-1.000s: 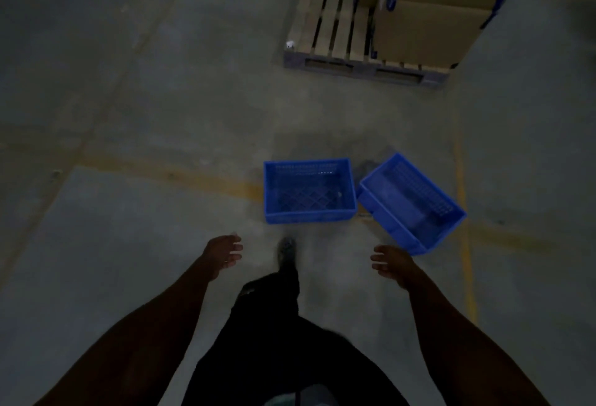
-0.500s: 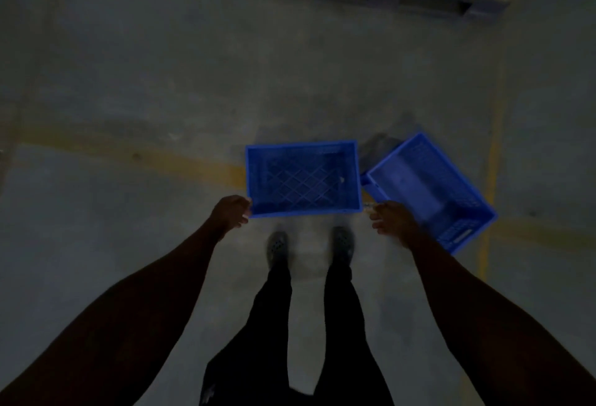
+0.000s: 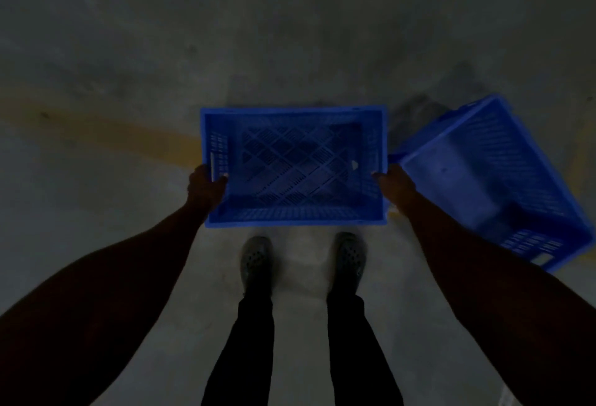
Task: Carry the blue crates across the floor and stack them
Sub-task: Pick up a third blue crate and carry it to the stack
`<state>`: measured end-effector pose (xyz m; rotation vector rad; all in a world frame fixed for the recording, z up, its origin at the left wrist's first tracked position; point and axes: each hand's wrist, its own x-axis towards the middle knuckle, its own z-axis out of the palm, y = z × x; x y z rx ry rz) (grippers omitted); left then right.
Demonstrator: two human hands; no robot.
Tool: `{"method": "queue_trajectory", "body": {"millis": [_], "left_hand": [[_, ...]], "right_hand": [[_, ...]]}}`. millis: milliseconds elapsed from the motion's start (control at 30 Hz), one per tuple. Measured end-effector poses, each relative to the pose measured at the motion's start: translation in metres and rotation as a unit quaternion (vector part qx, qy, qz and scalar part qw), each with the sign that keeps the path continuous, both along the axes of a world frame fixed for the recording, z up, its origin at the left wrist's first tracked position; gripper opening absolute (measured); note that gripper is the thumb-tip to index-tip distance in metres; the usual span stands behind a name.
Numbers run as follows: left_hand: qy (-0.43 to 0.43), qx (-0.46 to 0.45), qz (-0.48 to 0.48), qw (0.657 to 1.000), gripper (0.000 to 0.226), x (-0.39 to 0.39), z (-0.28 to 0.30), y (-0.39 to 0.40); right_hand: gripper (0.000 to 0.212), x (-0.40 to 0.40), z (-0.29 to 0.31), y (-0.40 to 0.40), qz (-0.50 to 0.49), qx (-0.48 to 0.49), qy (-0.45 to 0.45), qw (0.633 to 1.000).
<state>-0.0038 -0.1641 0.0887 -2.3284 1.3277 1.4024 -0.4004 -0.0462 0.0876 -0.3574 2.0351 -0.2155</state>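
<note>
Where the two short ends of the nearer blue crate (image 3: 293, 165) are met, the crate is gripped from both sides: the left hand (image 3: 206, 185) is curled round the left end wall, with fingers (image 3: 222, 177) hooked over the rim and into the crate beside the handle slot, and the right hand (image 3: 395, 185) is closed on the right end wall, its fingertips just seen at the rim. The crate is held level and open side up, its lattice bottom being seen between the hands; whether it is lifted clear of the floor cannot be told. Just beside the right hand, a second blue crate (image 3: 496, 180) is seen, turned at an angle to the first and seemingly tipped; contact between the two cannot be made out. Both are set on a grey concrete floor (image 3: 290, 35), across which a worn yellow line (image 3: 106, 135) is painted. Two dark perforated shoes (image 3: 256, 264) and dark trousers (image 3: 254, 341) are seen just behind the held crate. The room is dimly lit.
</note>
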Motion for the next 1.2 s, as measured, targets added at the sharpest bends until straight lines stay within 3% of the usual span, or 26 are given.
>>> {"method": "queue_trajectory", "body": {"millis": [133,267,333,600,633,733,833,1000,1100,1200], "left_hand": [[-0.016,-0.004,0.03,0.999,0.087,0.009,-0.052,-0.014],[-0.025,-0.026,0.055,0.998,0.074,0.014,-0.083,-0.025],[-0.032,-0.029,0.061,0.997,0.066,0.017,-0.093,-0.03],[0.064,-0.011,0.167,0.984,0.027,0.02,-0.108,-0.034],[0.067,-0.011,0.168,0.983,0.028,0.018,-0.108,-0.034],[0.078,-0.012,0.159,0.984,0.035,0.022,-0.109,-0.037],[0.086,-0.012,0.148,0.985,0.038,0.025,-0.109,-0.037],[0.047,-0.007,0.132,0.99,0.045,0.021,-0.099,-0.035],[0.043,-0.018,0.133,0.99,0.046,0.024,-0.069,-0.032],[0.041,-0.038,0.127,0.99,0.048,0.026,-0.015,-0.034]], "right_hand": [[0.053,-0.012,-0.058,-0.005,-0.052,-0.021,0.033,0.998],[0.04,-0.016,-0.096,-0.004,-0.082,-0.035,0.016,0.996],[0.036,-0.017,-0.108,-0.004,-0.09,-0.042,0.048,0.994],[0.047,0.006,-0.121,-0.005,-0.1,-0.081,0.18,0.975],[0.044,0.001,-0.123,-0.006,-0.113,-0.078,0.164,0.977],[0.024,-0.018,-0.134,-0.009,-0.208,-0.078,-0.014,0.975],[0.02,-0.026,-0.142,-0.014,-0.213,-0.068,-0.086,0.971],[0.04,-0.015,-0.131,-0.004,-0.191,-0.105,0.004,0.976],[0.058,-0.009,-0.108,0.005,-0.198,-0.14,0.014,0.97],[0.051,-0.009,-0.059,0.006,-0.196,-0.127,0.004,0.972]]}}
